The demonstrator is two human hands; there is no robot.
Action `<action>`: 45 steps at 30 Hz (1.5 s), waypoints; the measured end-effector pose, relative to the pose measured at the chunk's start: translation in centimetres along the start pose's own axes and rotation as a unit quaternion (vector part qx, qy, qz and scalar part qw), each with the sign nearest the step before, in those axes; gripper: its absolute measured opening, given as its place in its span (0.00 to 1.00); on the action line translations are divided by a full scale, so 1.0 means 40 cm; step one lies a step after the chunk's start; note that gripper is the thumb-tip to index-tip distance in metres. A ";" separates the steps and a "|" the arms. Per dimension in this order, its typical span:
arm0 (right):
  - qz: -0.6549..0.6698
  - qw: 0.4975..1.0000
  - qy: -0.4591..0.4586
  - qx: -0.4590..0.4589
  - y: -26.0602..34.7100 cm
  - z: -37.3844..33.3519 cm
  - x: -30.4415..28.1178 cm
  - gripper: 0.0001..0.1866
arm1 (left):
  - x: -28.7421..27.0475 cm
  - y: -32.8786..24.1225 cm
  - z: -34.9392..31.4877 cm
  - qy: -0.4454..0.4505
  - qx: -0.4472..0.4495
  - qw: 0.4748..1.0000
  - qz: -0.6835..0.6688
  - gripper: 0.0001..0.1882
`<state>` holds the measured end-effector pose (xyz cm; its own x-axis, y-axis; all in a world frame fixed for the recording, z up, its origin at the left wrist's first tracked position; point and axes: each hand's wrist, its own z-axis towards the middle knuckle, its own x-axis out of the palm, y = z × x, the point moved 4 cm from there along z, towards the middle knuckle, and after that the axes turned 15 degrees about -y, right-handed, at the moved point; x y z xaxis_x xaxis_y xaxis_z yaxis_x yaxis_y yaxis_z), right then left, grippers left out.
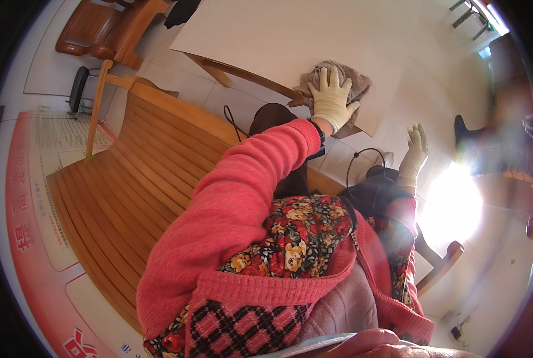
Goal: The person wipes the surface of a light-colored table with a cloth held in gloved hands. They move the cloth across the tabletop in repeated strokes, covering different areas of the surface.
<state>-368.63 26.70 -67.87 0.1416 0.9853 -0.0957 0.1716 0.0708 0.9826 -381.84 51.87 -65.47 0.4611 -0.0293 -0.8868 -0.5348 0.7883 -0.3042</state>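
My left hand (333, 100), in a cream glove, lies flat with its fingers spread on a crumpled grey-brown cloth (362, 89). The cloth rests at the near edge of a pale tabletop (290, 36), and part of it is under my palm. Off to the right, past the table's corner, my right hand (414, 156) wears a matching glove. It is raised beside my leg with the fingers extended, and nothing shows in it.
I sit on a slatted wooden bench (141, 161) that stretches left. A thin black cable (351, 173) loops over my lap. More wooden seating (99, 30) stands at the far left. A red-and-white poster (34, 197) lines the left side. Strong sunlight glares off the floor at right.
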 end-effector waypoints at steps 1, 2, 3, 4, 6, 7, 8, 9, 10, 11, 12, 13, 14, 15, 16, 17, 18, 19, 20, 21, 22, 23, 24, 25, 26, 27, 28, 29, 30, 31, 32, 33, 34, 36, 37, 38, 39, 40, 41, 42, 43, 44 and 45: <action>0.013 1.000 0.009 0.014 -0.005 -0.007 -0.001 0.23 | 0.006 -0.008 -0.005 0.004 0.010 1.000 0.000 0.36; 0.022 1.000 0.014 0.017 -0.007 -0.013 -0.001 0.22 | 0.011 -0.020 -0.011 0.008 0.037 0.999 -0.014 0.36; 0.027 0.999 0.008 0.023 -0.014 -0.015 -0.013 0.22 | 0.023 -0.042 -0.026 0.016 0.063 0.998 -0.021 0.35; 0.042 0.999 0.019 0.029 -0.015 -0.017 -0.022 0.23 | 0.033 -0.064 -0.039 0.025 0.090 0.995 -0.032 0.35; 0.065 0.997 0.022 0.040 -0.018 -0.014 -0.049 0.23 | 0.051 -0.100 -0.060 0.032 0.133 0.989 -0.050 0.33; 0.074 0.996 0.026 0.044 -0.017 -0.008 -0.067 0.24 | 0.059 -0.107 -0.063 0.033 0.142 0.988 -0.053 0.32; 0.080 0.995 0.023 0.057 -0.016 -0.003 -0.096 0.24 | 0.063 -0.116 -0.064 0.027 0.153 0.986 -0.058 0.31; 0.089 0.994 0.026 0.062 -0.009 0.000 -0.120 0.25 | 0.066 -0.117 -0.065 0.031 0.151 0.986 -0.067 0.30; 0.097 0.993 0.028 0.065 -0.001 0.006 -0.141 0.25 | 0.068 -0.121 -0.062 0.032 0.159 0.985 -0.065 0.30; 0.099 0.993 0.018 0.064 0.006 0.010 -0.165 0.26 | 0.068 -0.123 -0.058 0.032 0.168 0.983 -0.064 0.30; 0.102 0.993 0.004 0.063 0.013 0.011 -0.193 0.26 | 0.071 -0.126 -0.055 0.047 0.169 0.983 -0.050 0.30; 0.104 0.993 -0.005 0.058 0.018 0.015 -0.215 0.26 | 0.076 -0.134 -0.049 0.052 0.181 0.981 -0.044 0.29; 0.093 0.994 -0.017 0.055 0.022 0.014 -0.239 0.26 | 0.076 -0.145 -0.045 0.052 0.200 0.977 -0.055 0.28; 0.083 0.995 -0.026 0.049 0.023 0.014 -0.263 0.26 | 0.084 -0.161 -0.043 0.061 0.214 0.973 -0.055 0.28; 0.074 0.996 -0.034 0.040 0.026 0.012 -0.283 0.26 | 0.089 -0.175 -0.043 0.072 0.230 0.969 -0.059 0.28; 0.076 0.994 -0.049 0.060 0.018 0.015 -0.299 0.27 | 0.100 -0.188 -0.035 0.078 0.232 0.968 -0.045 0.28; 0.075 0.994 -0.042 0.062 0.012 0.015 -0.307 0.27 | 0.110 -0.196 -0.028 0.085 0.238 0.967 -0.041 0.29; 0.073 0.994 -0.049 0.072 0.006 0.015 -0.316 0.27 | 0.117 -0.202 -0.017 0.088 0.246 0.964 -0.043 0.30; 0.070 0.992 -0.059 0.081 -0.003 0.017 -0.322 0.27 | 0.128 -0.205 -0.003 0.096 0.253 0.962 -0.039 0.31; 0.071 0.993 -0.054 0.080 -0.007 0.015 -0.326 0.28 | 0.137 -0.209 0.010 0.102 0.253 0.962 -0.033 0.31; 0.071 0.993 -0.053 0.080 -0.011 0.014 -0.328 0.28 | 0.145 -0.210 0.028 0.098 0.244 0.964 -0.040 0.30; 0.069 0.993 -0.053 0.079 -0.015 0.012 -0.332 0.28 | 0.155 -0.210 0.044 0.096 0.234 0.967 -0.041 0.30; 0.065 0.994 -0.041 0.072 -0.012 0.012 -0.333 0.28 | 0.164 -0.210 0.063 0.101 0.225 0.968 -0.043 0.29; 0.060 0.996 -0.031 0.066 -0.010 0.009 -0.337 0.27 | 0.173 -0.202 0.081 0.111 0.208 0.971 -0.038 0.28; 0.054 0.996 -0.027 0.064 -0.005 0.005 -0.342 0.27 | 0.177 -0.191 0.099 0.106 0.198 0.974 -0.030 0.29; 0.046 0.997 -0.023 0.065 -0.004 0.005 -0.346 0.27 | 0.183 -0.175 0.113 0.101 0.194 0.976 -0.020 0.29; 0.037 0.997 -0.025 0.067 0.001 0.003 -0.349 0.27 | 0.185 -0.153 0.128 0.103 0.187 0.977 -0.006 0.29; 0.033 0.998 -0.018 0.056 0.005 0.003 -0.351 0.27 | 0.188 -0.130 0.141 0.103 0.178 0.979 0.008 0.28; 0.032 0.997 -0.027 0.068 0.005 0.000 -0.356 0.27 | 0.186 -0.099 0.147 0.093 0.172 0.981 0.012 0.28; 0.033 0.997 -0.027 0.069 0.006 -0.003 -0.358 0.27 | 0.181 -0.061 0.152 0.073 0.160 0.984 0.020 0.28; 0.036 0.996 -0.033 0.072 0.004 -0.005 -0.360 0.27 | 0.175 -0.020 0.157 0.057 0.148 0.987 0.028 0.29; 0.040 0.996 -0.027 0.070 0.004 -0.006 -0.360 0.26 | 0.168 0.030 0.167 0.057 0.121 0.990 0.045 0.29; 0.047 0.996 -0.027 0.071 -0.001 -0.004 -0.356 0.25 | 0.162 0.087 0.187 0.042 0.102 0.992 0.060 0.29; 0.051 0.996 -0.024 0.072 -0.007 -0.003 -0.351 0.24 | 0.127 0.208 0.212 0.035 0.053 0.993 0.097 0.28; 0.048 0.996 -0.020 0.072 -0.009 -0.002 -0.348 0.26 | 0.104 0.271 0.223 0.032 0.022 0.994 0.107 0.29; 0.042 0.996 -0.022 0.071 -0.011 -0.001 -0.346 0.27 | 0.085 0.333 0.233 0.047 -0.018 0.992 0.115 0.30; 0.046 0.996 -0.016 0.074 -0.012 -0.002 -0.343 0.26 | 0.059 0.387 0.241 0.032 -0.044 0.991 0.123 0.30; 0.048 0.996 -0.015 0.075 -0.011 -0.002 -0.341 0.26 | 0.041 0.433 0.242 0.036 -0.082 0.987 0.131 0.30; 0.050 0.996 -0.012 0.073 -0.010 -0.002 -0.339 0.26 | 0.025 0.460 0.244 0.017 -0.092 0.987 0.134 0.30; 0.049 0.995 -0.016 0.083 -0.010 -0.004 -0.335 0.26 | 0.018 0.478 0.243 0.009 -0.110 0.984 0.137 0.30; 0.049 0.995 -0.016 0.089 -0.010 -0.003 -0.331 0.26 | 0.022 0.479 0.235 0.012 -0.110 0.984 0.140 0.30; 0.047 0.994 -0.016 0.094 -0.006 -0.001 -0.327 0.26 | 0.027 0.466 0.228 -0.002 -0.089 0.985 0.147 0.30; 0.048 0.994 -0.016 0.094 -0.005 -0.002 -0.320 0.25 | 0.038 0.448 0.216 0.000 -0.077 0.985 0.153 0.30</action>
<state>-370.55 14.08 -66.81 0.1956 0.9806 -0.0115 0.3345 -0.0556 0.9408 -384.61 71.26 -69.25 0.2612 0.1953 -0.9453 -0.7500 0.6575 -0.0714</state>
